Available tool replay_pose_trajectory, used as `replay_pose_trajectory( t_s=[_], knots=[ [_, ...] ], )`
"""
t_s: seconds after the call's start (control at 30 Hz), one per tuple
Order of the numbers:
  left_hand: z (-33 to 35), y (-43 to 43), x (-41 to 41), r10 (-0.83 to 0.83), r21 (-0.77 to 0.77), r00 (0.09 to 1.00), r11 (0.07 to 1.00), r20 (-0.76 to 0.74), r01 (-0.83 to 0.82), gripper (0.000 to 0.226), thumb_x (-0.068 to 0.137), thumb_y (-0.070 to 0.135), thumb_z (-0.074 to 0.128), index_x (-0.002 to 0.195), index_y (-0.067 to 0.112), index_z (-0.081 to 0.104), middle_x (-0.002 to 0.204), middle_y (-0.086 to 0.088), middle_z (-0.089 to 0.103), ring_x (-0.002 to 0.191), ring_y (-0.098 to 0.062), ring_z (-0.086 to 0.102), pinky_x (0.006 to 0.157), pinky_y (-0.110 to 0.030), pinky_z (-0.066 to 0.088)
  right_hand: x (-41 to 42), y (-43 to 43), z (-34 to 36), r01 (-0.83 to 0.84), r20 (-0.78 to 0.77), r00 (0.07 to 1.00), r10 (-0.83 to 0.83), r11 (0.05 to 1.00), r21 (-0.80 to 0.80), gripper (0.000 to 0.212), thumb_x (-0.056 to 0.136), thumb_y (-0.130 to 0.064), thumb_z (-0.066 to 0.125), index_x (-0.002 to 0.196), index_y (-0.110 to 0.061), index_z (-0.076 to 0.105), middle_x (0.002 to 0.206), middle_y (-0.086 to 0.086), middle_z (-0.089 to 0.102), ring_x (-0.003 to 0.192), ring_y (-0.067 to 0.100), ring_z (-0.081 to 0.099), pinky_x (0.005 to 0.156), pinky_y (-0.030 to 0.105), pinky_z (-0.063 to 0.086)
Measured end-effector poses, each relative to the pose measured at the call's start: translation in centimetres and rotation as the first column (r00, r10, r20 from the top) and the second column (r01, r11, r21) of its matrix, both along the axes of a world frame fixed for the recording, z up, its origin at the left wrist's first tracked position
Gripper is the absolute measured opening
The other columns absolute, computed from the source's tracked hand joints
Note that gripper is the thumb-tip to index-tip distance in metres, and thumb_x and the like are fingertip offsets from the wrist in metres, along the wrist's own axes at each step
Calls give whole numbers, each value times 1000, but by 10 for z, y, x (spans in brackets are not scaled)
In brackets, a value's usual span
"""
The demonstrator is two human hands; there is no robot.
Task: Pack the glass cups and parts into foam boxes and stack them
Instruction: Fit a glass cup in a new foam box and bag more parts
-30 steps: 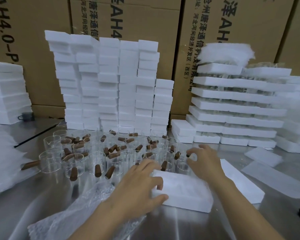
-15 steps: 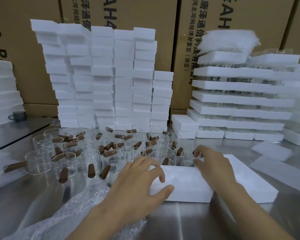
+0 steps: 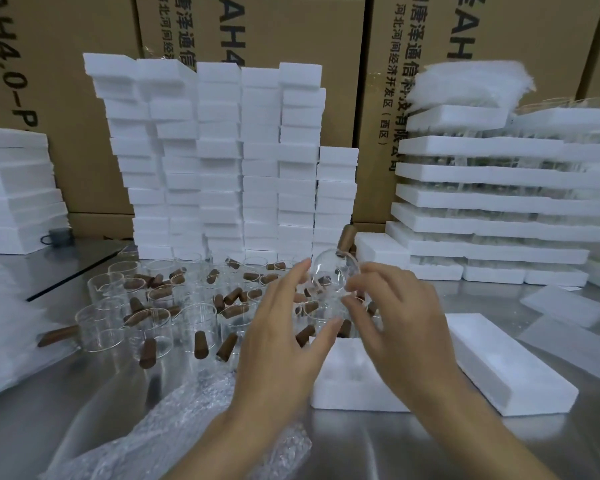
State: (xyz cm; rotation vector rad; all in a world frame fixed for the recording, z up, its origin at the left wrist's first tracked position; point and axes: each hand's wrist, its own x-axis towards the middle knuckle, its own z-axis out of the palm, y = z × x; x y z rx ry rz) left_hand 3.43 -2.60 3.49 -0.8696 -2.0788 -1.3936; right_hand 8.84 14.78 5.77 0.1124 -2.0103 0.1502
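Packing step: one glass cup [image 3: 331, 277] is held in the air over the far edge of the open foam box [image 3: 329, 393]; I judge it is on its way into the moulded hollow of the box.
Cup position: tilted, with its wooden handle [image 3: 346, 237] pointing up and away; it does not touch the foam yet.
Right hand [image 3: 395, 320]: the fingers are curled and pinch the wall of the cup on its right side.
Left hand [image 3: 278, 341]: the fingers are wide and almost straight, the forefinger at the cup's left side and the thumb below it; it seems to steady the cup, not to grip it.
Box: on the table [image 3: 430, 445] just in front of the person, its hollows empty as far as I can see; a flat foam lid [image 3: 506, 368] lies against its right side.
Supply: many more cups [image 3: 146, 313] stand just behind and left of the box.
Next move: turn the cup so that body and handle match the hollow, lower it slowly, and release only when it sits.
After that: lid on, then the box goes to the foam stacks [image 3: 222, 168] behind.
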Motion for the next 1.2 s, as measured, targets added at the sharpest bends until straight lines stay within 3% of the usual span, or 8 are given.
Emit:
replay_pose_trajectory(
  t_s=[0.23, 0.37, 0.53, 0.8, 0.93, 1.03, 1.1, 1.2],
  knots=[
    [6, -5, -8, 87, 142, 996, 986, -22, -83, 69, 83, 40, 90, 136, 56, 49, 134, 30, 61, 130, 2, 56, 94, -18, 46, 2, -26, -5, -100, -157, 982, 104, 994, 36, 14, 91, -18, 77, 105, -16, 77, 125, 5, 69, 103, 13, 58, 77, 40, 54],
    [10, -6, -8, 91, 161, 995, 984, -50, -81, 69, 84, 39, 90, 137, 56, 50, 135, 30, 60, 131, -1, 56, 97, -22, 49, 5, -20, -4, -165, -92, 982, 165, 986, 9, 51, 94, -15, 75, 140, -27, 56, 142, -1, 61, 120, 15, 61, 93, 36, 52],
    [13, -9, -9, 87, 115, 983, 991, -163, -69, 70, 85, 37, 87, 140, 55, 47, 135, 34, 56, 130, 1, 56, 98, -9, 44, 0, -9, -2, -64, -75, 995, 64, 998, 0, 88, 94, 1, 67, 165, -35, 28, 168, -6, 35, 142, 5, 38, 108, 30, 44],
    [17, -9, -15, 8, -7, 949, 1000, -317, -11, 77, 92, 32, 80, 151, 56, 39, 146, 39, 46, 136, 6, 50, 110, -22, 44, -3, 6, -1, 6, -77, 997, -6, 1000, 4, 80, 101, -16, 63, 167, -37, 23, 175, -9, 18, 145, 15, 43, 102, 39, 52],
    [20, -8, -14, -69, -6, 970, 998, -231, 70, 70, 96, 41, 75, 151, 61, 37, 148, 38, 47, 139, 3, 49, 110, -32, 49, -3, 9, 0, 46, -63, 997, -47, 999, -16, 80, 103, -22, 62, 168, -39, 18, 176, -12, 16, 151, 7, 30, 106, 34, 44],
    [30, -8, -11, -157, 103, 988, 982, -3, 156, 66, 92, 51, 77, 149, 58, 45, 144, 36, 56, 136, 5, 53, 104, -26, 51, -3, 10, -2, 32, -42, 999, -34, 999, -38, 81, 103, -24, 62, 168, -40, 17, 175, -13, 17, 152, -3, 26, 109, 33, 40],
    [40, -11, -8, -328, 289, 909, 924, 258, 252, 70, 85, 59, 79, 149, 50, 53, 136, 29, 67, 129, 2, 62, 93, -24, 59, -4, 10, -2, 32, -24, 999, -34, 998, -57, 81, 104, -25, 61, 168, -40, 15, 175, -15, 16, 151, -10, 17, 111, 32, 37],
    [52, -16, -7, -704, 655, 505, 688, 499, 313, 69, 80, 62, 81, 136, 21, 74, 129, 3, 77, 116, -14, 75, 83, -27, 62, -4, 10, -2, 31, -7, 999, -32, 997, -77, 79, 105, -26, 60, 168, -37, 14, 174, -17, 18, 151, -12, 14, 113, 30, 36]
  ],
)
